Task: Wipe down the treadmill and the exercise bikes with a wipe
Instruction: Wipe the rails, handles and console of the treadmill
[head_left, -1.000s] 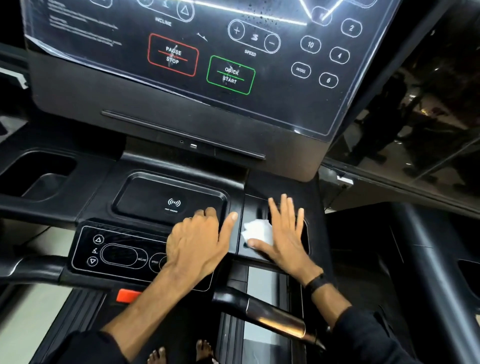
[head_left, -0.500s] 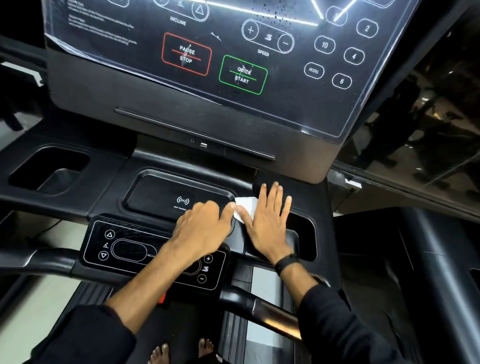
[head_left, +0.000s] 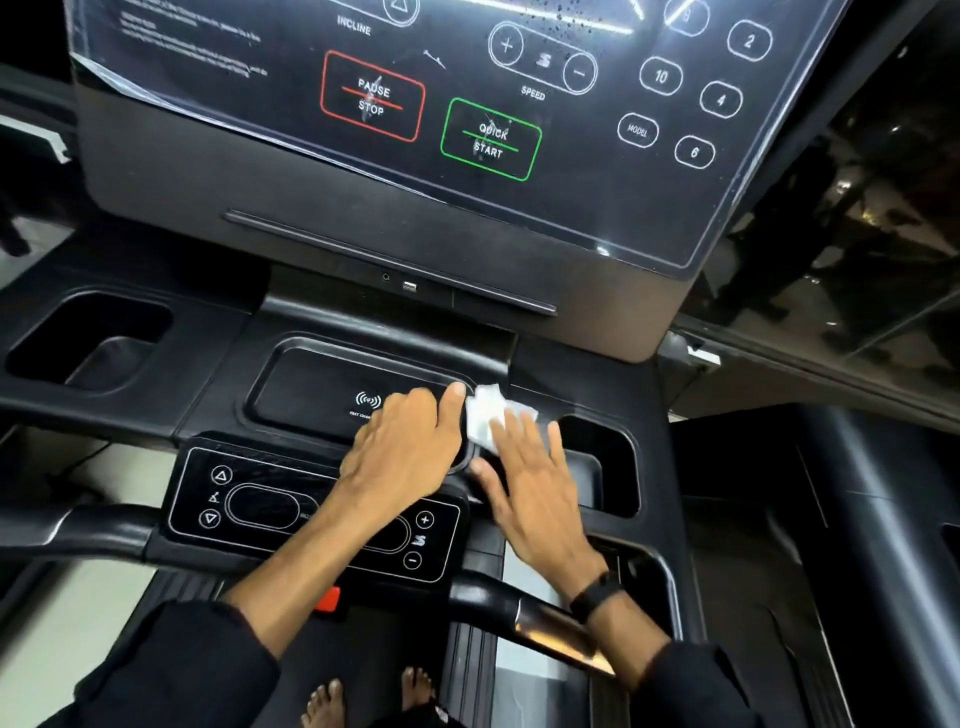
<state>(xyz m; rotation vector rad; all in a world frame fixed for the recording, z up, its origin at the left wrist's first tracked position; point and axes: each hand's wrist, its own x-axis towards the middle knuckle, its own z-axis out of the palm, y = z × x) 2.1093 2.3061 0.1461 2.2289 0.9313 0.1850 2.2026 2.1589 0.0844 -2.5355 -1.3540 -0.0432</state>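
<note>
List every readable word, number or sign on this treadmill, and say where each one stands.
Upper console:
"INCLINE"
"PAUSE STOP" in a red frame
"QUICK START" in a green frame
"SPEED" under "+" and "-"
"2", "10", "4", "6", "MODEL"
Fine print at top left: blurred.
Charging pad: wireless sign; caption partly hidden.
Lower panel: arrows, "+", "-".

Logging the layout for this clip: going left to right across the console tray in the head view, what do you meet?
Left cup holder → charging pad → left hand → wipe → right hand → right cup holder.
</note>
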